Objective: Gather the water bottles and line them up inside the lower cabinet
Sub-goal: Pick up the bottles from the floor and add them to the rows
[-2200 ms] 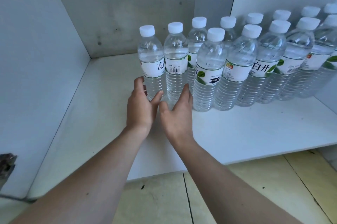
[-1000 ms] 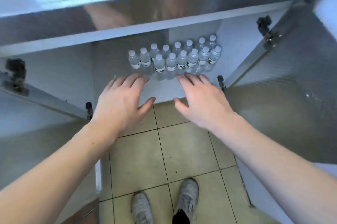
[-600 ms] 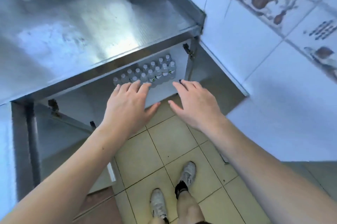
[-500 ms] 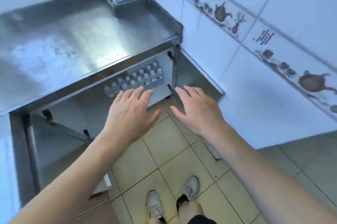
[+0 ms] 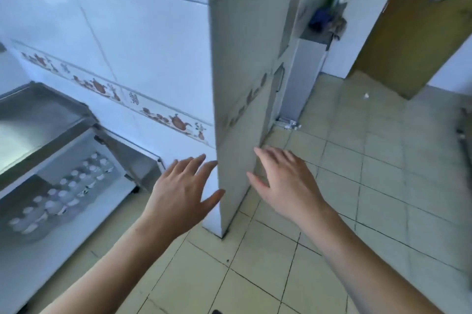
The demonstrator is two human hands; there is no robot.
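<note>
Both hands hang empty mid-frame, fingers spread: left hand, right hand. The water bottles stand in rows inside the open lower cabinet at lower left. The view faces the floor; likely fetching more bottles next.

No text could be read. The labels on the bottles in the cabinet were blurred past reading, and the brown band on the wall tiles carried only pictures of pots, with no letters or numbers that could be made out.
</note>
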